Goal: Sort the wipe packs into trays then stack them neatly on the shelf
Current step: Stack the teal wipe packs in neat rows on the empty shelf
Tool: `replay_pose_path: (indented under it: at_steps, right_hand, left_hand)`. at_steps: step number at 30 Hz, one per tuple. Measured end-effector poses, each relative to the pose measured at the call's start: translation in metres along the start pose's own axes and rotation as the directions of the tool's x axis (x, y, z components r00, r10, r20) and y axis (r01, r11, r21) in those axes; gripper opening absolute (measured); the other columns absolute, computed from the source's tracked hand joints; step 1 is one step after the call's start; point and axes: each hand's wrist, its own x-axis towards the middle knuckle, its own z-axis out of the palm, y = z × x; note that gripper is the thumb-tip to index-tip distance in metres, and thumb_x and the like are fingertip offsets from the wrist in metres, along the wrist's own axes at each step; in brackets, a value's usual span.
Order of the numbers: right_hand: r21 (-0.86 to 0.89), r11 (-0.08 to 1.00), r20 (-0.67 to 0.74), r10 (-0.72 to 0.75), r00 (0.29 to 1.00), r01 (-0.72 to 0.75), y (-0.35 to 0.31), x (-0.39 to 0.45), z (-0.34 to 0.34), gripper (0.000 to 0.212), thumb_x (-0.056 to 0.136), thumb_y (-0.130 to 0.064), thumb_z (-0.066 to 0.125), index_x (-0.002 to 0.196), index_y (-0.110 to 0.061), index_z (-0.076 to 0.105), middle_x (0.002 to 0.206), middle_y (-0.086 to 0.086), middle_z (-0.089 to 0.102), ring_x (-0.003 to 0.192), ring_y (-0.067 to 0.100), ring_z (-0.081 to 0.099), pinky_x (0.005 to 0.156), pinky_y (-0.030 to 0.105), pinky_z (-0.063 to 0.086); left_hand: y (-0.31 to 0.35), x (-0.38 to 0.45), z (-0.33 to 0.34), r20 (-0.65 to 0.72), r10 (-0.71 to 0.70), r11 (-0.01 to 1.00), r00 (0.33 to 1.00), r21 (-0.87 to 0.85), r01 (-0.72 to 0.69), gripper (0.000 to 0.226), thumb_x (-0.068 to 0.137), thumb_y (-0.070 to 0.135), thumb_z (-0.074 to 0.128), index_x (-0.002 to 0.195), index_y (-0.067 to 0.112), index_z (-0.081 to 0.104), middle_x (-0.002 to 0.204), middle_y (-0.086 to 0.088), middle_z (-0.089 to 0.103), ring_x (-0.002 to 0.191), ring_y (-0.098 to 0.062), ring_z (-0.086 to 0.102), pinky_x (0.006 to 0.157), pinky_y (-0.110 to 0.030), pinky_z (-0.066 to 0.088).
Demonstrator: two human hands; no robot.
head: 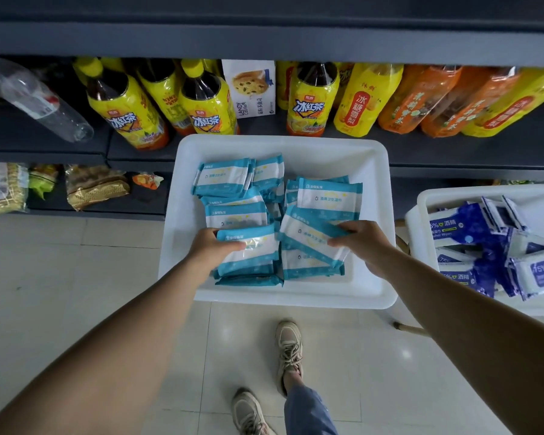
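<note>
Teal-and-white soft plastic wipe packs (328, 196) fill the white plastic tray (371, 164). Left hand (209, 249) holds 1 front pack (252, 255); right hand (366, 241) pinches another pack (308, 240). Beyond, yellow tea bottles (126, 111) stand on the dark shelf (453, 149).

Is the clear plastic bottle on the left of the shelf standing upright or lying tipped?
Tipped. The clear bottle lies slanted on the shelf, while the yellow tea bottles beside it stand.

Both my bare arms reach forward and down. My left hand (212, 251) grips a teal wipe pack (252, 251), thumb on top. My right hand (366, 243) pinches another teal pack (311, 237).
</note>
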Motion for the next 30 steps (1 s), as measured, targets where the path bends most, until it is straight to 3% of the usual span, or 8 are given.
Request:
replay_pose_path:
  at_steps: [4,8,13,18,20,22,25,30]
  right_hand:
    - [0.194,0.978,-0.034,-0.067,0.997,0.073,-0.027,-0.024,-0.005,0.029,0.074,0.008,0.072,0.099,-0.008,0.069,0.098,0.000,0.067,0.094,0.025,0.063,0.083,0.041,0.055]
    - [0.258,0.943,-0.062,-0.199,0.978,0.209,-0.068,-0.059,-0.010,0.023,0.074,0.007,0.071,0.090,-0.009,0.072,0.099,0.014,0.072,0.096,0.033,0.068,0.093,0.046,0.052]
    - [0.231,0.900,-0.118,-0.352,0.928,0.371,-0.130,-0.127,-0.015,0.012,0.079,0.000,0.071,0.090,-0.005,0.070,0.086,0.007,0.072,0.078,0.023,0.069,0.066,0.026,0.058]
    - [0.220,0.840,-0.152,-0.474,0.868,0.497,-0.185,-0.196,-0.026,0.006,0.081,-0.005,0.071,0.084,-0.010,0.068,0.089,0.005,0.072,0.074,0.015,0.070,0.066,0.026,0.059]
    - [0.221,0.792,-0.172,-0.542,0.823,0.568,-0.210,-0.225,-0.031,0.012,0.080,-0.003,0.071,0.091,-0.008,0.071,0.094,0.009,0.073,0.082,0.021,0.072,0.077,0.036,0.059]
    - [0.227,0.745,-0.203,-0.594,0.778,0.628,-0.238,-0.257,-0.038,0.017,0.079,-0.004,0.074,0.095,-0.009,0.072,0.096,0.011,0.074,0.088,0.025,0.071,0.087,0.043,0.056]
    - [0.232,0.660,-0.260,-0.666,0.699,0.715,-0.285,-0.305,-0.050,0.015,0.077,-0.005,0.075,0.092,-0.008,0.072,0.097,0.012,0.073,0.090,0.026,0.071,0.089,0.043,0.055]
    - [0.249,0.484,-0.299,-0.785,0.542,0.839,-0.357,-0.370,-0.068,0.014,0.082,0.001,0.069,0.093,-0.008,0.069,0.102,0.015,0.071,0.089,0.026,0.070,0.084,0.038,0.057]
  left_hand:
    - [0.026,-0.022,-0.016,-0.012,0.071,0.991,0.997,-0.114,-0.072,0.018,0.074,0.005,0.077,0.086,0.015,0.068,0.084,0.002,0.069,0.080,-0.017,0.066,0.071,-0.025,0.052]
    - [0.057,-0.054,-0.047,-0.015,0.121,0.969,0.993,-0.214,-0.121,0.030,0.074,0.002,0.076,0.103,0.001,0.069,0.101,-0.013,0.071,0.096,-0.029,0.067,0.091,-0.042,0.053]
    - [0.106,-0.112,-0.090,-0.034,0.245,0.933,0.969,-0.261,-0.245,0.018,0.075,-0.001,0.074,0.091,0.006,0.069,0.100,-0.016,0.070,0.091,-0.029,0.067,0.087,-0.040,0.053]
    - [0.156,-0.172,-0.138,-0.055,0.406,0.876,0.912,-0.261,-0.406,0.017,0.076,-0.001,0.073,0.089,0.008,0.067,0.099,-0.011,0.069,0.085,-0.021,0.067,0.078,-0.031,0.054]
    - [0.182,-0.199,-0.157,-0.081,0.464,0.845,0.882,-0.258,-0.468,0.017,0.077,-0.001,0.072,0.091,0.006,0.066,0.098,-0.010,0.068,0.079,-0.016,0.066,0.069,-0.024,0.055]
    - [0.210,-0.228,-0.178,-0.103,0.526,0.806,0.844,-0.256,-0.533,0.016,0.076,0.000,0.073,0.090,0.007,0.067,0.100,-0.009,0.068,0.080,-0.016,0.066,0.074,-0.027,0.056]
    - [0.253,-0.272,-0.209,-0.123,0.595,0.751,0.794,-0.266,-0.604,0.024,0.073,0.003,0.077,0.096,0.005,0.069,0.104,-0.012,0.070,0.094,-0.025,0.068,0.093,-0.042,0.052]
    - [0.324,-0.332,-0.250,-0.157,0.715,0.625,0.682,-0.295,-0.723,0.027,0.077,0.001,0.073,0.102,0.003,0.066,0.108,-0.012,0.068,0.098,-0.027,0.066,0.094,-0.043,0.051]
